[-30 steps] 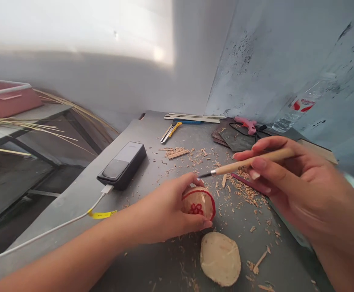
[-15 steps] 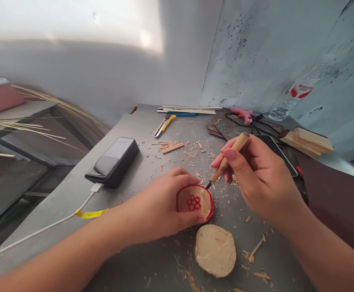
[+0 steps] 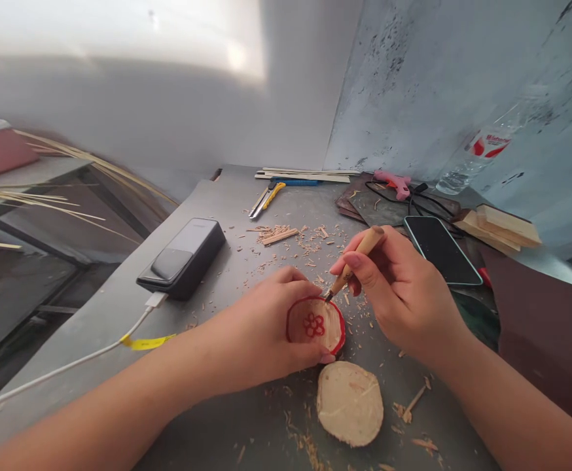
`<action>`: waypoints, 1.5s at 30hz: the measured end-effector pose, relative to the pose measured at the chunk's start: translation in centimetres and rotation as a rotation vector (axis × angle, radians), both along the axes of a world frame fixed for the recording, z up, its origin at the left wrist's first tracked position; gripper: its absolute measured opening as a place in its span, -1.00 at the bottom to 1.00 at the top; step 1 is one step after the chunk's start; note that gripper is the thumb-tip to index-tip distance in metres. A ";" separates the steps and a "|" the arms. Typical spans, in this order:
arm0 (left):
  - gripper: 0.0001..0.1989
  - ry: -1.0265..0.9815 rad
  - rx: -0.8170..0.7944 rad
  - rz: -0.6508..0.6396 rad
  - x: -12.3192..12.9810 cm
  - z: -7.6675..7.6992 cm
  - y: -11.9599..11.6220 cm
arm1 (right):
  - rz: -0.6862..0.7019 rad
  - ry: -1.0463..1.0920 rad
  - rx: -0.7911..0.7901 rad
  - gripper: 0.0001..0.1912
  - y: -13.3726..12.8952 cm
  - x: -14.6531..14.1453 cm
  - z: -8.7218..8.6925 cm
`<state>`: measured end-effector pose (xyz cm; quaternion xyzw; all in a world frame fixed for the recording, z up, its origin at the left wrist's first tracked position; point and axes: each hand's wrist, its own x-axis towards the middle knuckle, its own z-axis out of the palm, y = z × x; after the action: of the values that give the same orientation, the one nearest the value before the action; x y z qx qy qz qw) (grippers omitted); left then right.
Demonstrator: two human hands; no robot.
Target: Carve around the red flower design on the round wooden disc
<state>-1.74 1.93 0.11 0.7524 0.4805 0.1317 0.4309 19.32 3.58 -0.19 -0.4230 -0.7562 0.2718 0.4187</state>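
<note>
My left hand [image 3: 271,327] grips a round wood slice [image 3: 332,327] by its edges, fingers at the far side and thumb at the near side. The slice has a red rim and a red flower drawn in its middle. Pinched in my right hand [image 3: 394,281] is a carving tool [image 3: 355,265] with a wooden handle, its dark metal tip touching the slice near the far rim. A second, plain wood slice [image 3: 349,403] lies on the grey table just nearer to me.
Wood shavings [image 3: 279,235] are scattered about. A black power bank [image 3: 182,258] with a white cable stands left. Behind lie a utility knife [image 3: 266,199] and thin strips. A phone [image 3: 443,250], pink glue gun [image 3: 394,183], wood blocks [image 3: 506,226] and bottle [image 3: 487,147] are at right.
My right hand has moved left and slightly down with the carving tool, whose tip has shifted left along the far rim. More of the phone shows. My left hand keeps its grip.
</note>
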 end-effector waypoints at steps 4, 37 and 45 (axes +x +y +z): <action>-0.49 -0.006 0.009 -0.017 0.0 -0.1 -0.1 | 0.013 -0.085 0.034 -0.81 -0.3 -0.4 0.0; -0.60 -0.025 0.067 -0.035 -0.1 -0.5 -0.8 | -0.133 -0.355 0.061 -0.74 -1.0 -2.0 1.5; -0.59 0.004 0.002 -0.004 0.0 0.1 -0.8 | -0.055 -0.163 -0.029 -0.69 -1.0 -0.3 1.2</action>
<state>-1.73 1.15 0.24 0.7539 0.4799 0.1298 0.4295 19.02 2.60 0.96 -0.4706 -0.7718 0.2357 0.3568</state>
